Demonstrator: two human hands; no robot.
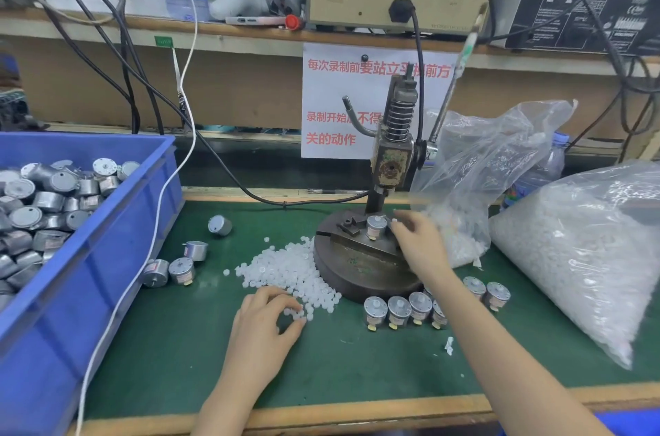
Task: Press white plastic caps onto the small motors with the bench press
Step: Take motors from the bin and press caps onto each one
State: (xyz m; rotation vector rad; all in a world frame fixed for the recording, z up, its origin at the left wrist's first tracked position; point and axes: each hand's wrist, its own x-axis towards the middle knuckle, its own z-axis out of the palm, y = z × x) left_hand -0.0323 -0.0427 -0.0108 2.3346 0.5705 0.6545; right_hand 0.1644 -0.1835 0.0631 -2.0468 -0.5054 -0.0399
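The bench press (391, 149) stands mid-table on a round metal base (360, 269). A small silver motor (375, 226) sits upright on the base under the ram. My right hand (419, 242) is beside that motor, fingers curled at its right side; whether it grips the motor or a cap is unclear. My left hand (266, 316) rests on the green mat and pinches a white cap at the near edge of the loose pile of white caps (285, 267). A row of capped motors (407, 310) stands in front of the base.
A blue bin (107, 221) full of motors fills the left. Several loose motors (182, 269) lie beside it. Two clear bags of white caps (585, 250) sit at the right. A white cable (157, 221) crosses the mat. A shelf with equipment runs behind.
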